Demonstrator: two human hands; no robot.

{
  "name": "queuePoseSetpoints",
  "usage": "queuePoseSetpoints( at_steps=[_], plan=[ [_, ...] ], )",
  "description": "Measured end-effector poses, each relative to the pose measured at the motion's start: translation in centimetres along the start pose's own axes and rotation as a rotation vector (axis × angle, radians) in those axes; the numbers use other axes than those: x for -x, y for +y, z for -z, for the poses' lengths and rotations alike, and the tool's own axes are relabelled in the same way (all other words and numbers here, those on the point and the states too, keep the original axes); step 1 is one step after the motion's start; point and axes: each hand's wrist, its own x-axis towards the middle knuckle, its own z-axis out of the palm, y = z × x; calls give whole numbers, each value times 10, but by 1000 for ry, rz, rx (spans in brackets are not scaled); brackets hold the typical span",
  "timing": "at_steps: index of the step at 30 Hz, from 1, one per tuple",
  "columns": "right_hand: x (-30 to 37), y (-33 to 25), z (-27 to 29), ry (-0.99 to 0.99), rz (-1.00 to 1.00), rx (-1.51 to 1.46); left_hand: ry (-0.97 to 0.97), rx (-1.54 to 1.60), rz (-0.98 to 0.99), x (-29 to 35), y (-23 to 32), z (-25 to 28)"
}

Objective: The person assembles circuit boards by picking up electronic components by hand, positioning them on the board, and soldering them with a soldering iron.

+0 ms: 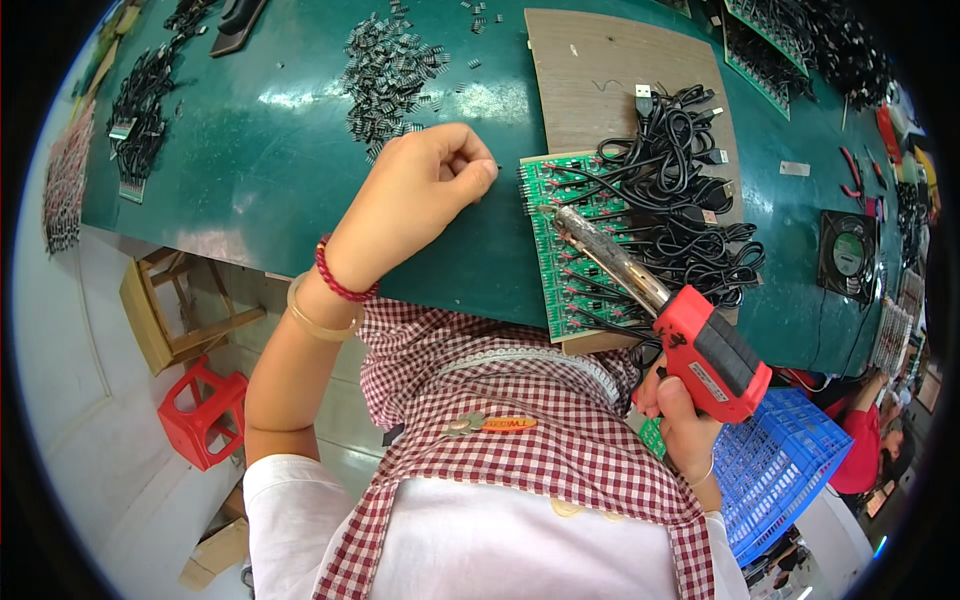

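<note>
My right hand [684, 420] grips a red and black soldering gun [708, 355] from below. Its long metal barrel slants up and left, and the tip sits over the left part of a green circuit board panel [545, 270]; whether it touches, I cannot tell. Rows of pins stick out along the panel's upper left edge. Black USB cables [690, 150] are joined to the boards by thin wires and lie coiled to the right. Left of the panel, my left hand [425, 185] is closed in a pinch. A tiny dark bit shows at its fingertips, mostly hidden.
A wooden board [625, 50] lies under the panel on the green table [250, 190]. Beyond my left hand is a heap of small black pin headers [385, 75]. More cabled boards [140, 110] lie far left. Blue crate [780, 470] at right, red stool [203, 412] at lower left.
</note>
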Motion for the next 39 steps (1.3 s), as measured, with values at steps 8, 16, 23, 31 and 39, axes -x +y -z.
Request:
queuePoseSetpoints(
  at_steps=[8,16,23,31,39],
  plan=[
    [2,-1,1,-40,-4,27,320,-678,-392,-5,-12,-19],
    [2,12,8,-62,69,122,356,-691,-402,-2,-12,-19],
    [-2,-7,2,35,23,-111,355,-568,-366,7,-9,-21],
    [-2,-15,-2,-8,19,-108,292,-587,-376,16,-5,-18],
    [-18,-35,-15,-234,30,-179,-319,548,-88,74,25,-74]
  ],
)
